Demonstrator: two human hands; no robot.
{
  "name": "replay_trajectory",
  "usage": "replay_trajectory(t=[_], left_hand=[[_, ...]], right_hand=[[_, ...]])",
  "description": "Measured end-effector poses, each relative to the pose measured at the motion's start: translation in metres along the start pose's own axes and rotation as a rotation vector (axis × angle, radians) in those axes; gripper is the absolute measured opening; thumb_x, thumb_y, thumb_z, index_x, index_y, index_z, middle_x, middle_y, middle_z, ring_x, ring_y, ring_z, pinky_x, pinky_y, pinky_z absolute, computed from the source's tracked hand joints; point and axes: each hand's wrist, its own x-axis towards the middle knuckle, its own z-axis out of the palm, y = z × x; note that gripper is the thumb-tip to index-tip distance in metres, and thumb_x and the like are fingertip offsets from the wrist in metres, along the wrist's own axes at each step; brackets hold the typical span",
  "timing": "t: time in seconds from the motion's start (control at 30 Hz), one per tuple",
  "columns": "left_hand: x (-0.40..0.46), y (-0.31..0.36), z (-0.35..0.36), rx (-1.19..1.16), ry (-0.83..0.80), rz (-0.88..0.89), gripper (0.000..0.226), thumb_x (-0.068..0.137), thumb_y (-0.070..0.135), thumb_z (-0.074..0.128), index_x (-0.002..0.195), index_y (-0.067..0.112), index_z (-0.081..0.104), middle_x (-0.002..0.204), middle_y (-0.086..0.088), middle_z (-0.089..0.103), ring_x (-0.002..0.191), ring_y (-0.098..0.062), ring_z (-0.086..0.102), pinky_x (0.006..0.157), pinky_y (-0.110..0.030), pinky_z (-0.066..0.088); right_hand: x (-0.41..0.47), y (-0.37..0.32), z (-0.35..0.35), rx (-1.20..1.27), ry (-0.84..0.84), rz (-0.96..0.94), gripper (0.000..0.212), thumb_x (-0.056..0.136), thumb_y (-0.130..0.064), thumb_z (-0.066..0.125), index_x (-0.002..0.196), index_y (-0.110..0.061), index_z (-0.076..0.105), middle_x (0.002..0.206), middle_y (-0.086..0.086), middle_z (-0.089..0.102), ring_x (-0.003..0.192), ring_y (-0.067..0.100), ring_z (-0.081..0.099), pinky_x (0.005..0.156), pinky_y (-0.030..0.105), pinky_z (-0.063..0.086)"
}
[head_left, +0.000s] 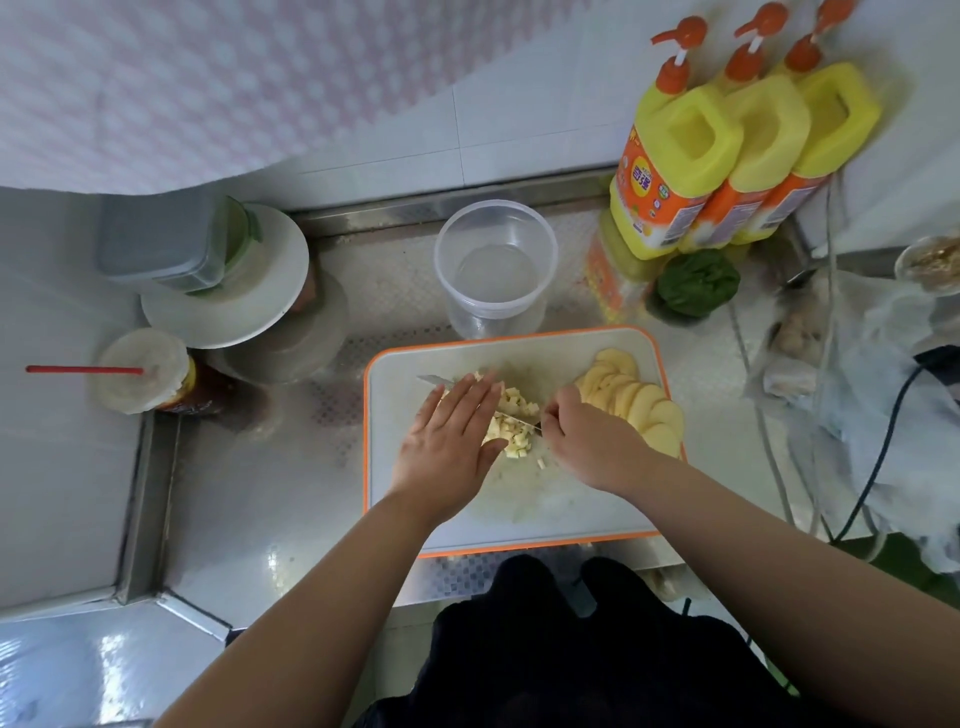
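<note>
A white cutting board with an orange rim (395, 499) lies on the steel counter. A pile of small diced potato cubes (511, 428) sits in its middle, and a fan of potato slices (636, 397) lies along its right side. My right hand (587, 441) grips the handle of a knife (434, 381) whose blade runs left across the cubes. My left hand (452, 441) lies flat with straight fingers on top of the blade and the cubes, hiding most of the blade.
A clear plastic tub (493, 270) with a little water stands just behind the board. Three yellow pump bottles (727, 150) and a green scouring pad (696, 283) are at the back right. Stacked plates (228, 291), a grey box and a cup with a red straw (140, 371) stand left. Cables hang right.
</note>
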Motion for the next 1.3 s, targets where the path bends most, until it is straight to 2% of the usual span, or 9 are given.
replay_trajectory(t=[0.1,0.2,0.4,0.63,0.83,1.0,1.13,1.2,1.3], left_hand=[[-0.002,0.005,0.001,-0.009,-0.037,0.060,0.060,0.102,0.047,0.029,0.152,0.015,0.033,0.158,-0.004,0.035,0.146,-0.022,0.028,0.119,-0.042,0.018],[0.002,0.011,0.003,0.012,-0.134,0.148,0.066,0.102,0.057,0.018,0.155,0.017,0.023,0.162,-0.002,0.025,0.149,-0.023,0.020,0.119,-0.045,0.014],[0.015,0.014,0.004,0.010,-0.313,0.187,0.084,0.086,0.078,-0.005,0.152,0.027,-0.015,0.162,0.010,-0.019,0.150,-0.017,-0.020,0.120,-0.042,-0.016],[0.028,0.005,0.006,0.053,-0.406,0.158,0.115,0.057,0.092,-0.020,0.148,0.022,-0.025,0.151,0.010,-0.038,0.141,-0.014,-0.035,0.118,-0.041,-0.022],[0.027,-0.013,0.012,0.073,-0.461,0.107,0.126,0.049,0.097,-0.023,0.147,0.017,-0.027,0.157,0.004,-0.029,0.142,-0.014,-0.032,0.119,-0.043,-0.019],[0.024,-0.022,0.014,0.058,-0.489,0.003,0.128,0.045,0.098,-0.023,0.144,0.016,-0.030,0.153,0.003,-0.033,0.144,-0.015,-0.031,0.120,-0.044,-0.017],[0.023,-0.025,0.015,0.031,-0.520,-0.123,0.133,0.045,0.098,-0.022,0.148,0.013,-0.027,0.152,0.000,-0.037,0.145,-0.018,-0.030,0.121,-0.044,-0.015],[0.025,-0.024,0.011,-0.074,-0.502,-0.234,0.128,0.057,0.097,-0.012,0.152,0.012,-0.021,0.156,0.000,-0.032,0.148,-0.018,-0.026,0.121,-0.042,-0.013],[0.034,-0.020,0.000,-0.494,-0.410,-0.512,0.105,0.083,0.085,0.013,0.158,0.012,0.004,0.165,-0.001,-0.009,0.152,-0.016,-0.009,0.123,-0.040,-0.005]], right_hand=[[-0.001,0.000,0.000,-0.076,0.007,-0.041,0.013,0.101,-0.027,0.036,0.100,-0.015,0.033,0.061,-0.003,0.050,0.047,0.016,0.046,0.044,0.030,0.027],[-0.002,-0.004,-0.001,-0.166,0.032,-0.113,0.017,0.100,-0.025,0.037,0.108,-0.010,0.035,0.059,-0.007,0.041,0.046,0.010,0.039,0.044,0.029,0.023],[-0.005,-0.001,-0.001,-0.354,0.063,-0.230,0.030,0.100,-0.027,0.034,0.121,-0.005,0.034,0.061,-0.007,0.036,0.047,0.011,0.037,0.043,0.028,0.024],[-0.014,0.010,0.002,-0.458,0.115,-0.313,0.032,0.098,-0.026,0.038,0.122,-0.005,0.036,0.071,-0.002,0.044,0.059,0.022,0.044,0.043,0.028,0.023],[-0.025,0.025,-0.006,-0.403,0.233,-0.324,0.029,0.085,-0.019,0.061,0.101,-0.003,0.043,0.052,-0.004,0.040,0.037,0.020,0.041,0.035,0.026,0.034],[-0.031,0.040,-0.019,-0.406,0.338,-0.310,0.032,0.072,-0.017,0.074,0.087,-0.003,0.050,0.043,-0.006,0.036,0.028,0.016,0.036,0.028,0.024,0.028],[-0.037,0.047,-0.030,-0.425,0.369,-0.194,0.018,0.092,-0.024,0.053,0.101,-0.009,0.046,0.065,0.001,0.058,0.052,0.024,0.053,0.046,0.028,0.035],[-0.038,0.048,-0.036,-0.344,0.341,-0.131,0.018,0.099,-0.029,0.040,0.107,-0.014,0.040,0.078,-0.001,0.057,0.064,0.024,0.054,0.055,0.030,0.034],[-0.039,0.049,-0.035,-0.259,0.364,-0.104,0.019,0.099,-0.031,0.040,0.107,-0.015,0.040,0.078,-0.002,0.052,0.063,0.023,0.049,0.058,0.030,0.034]])
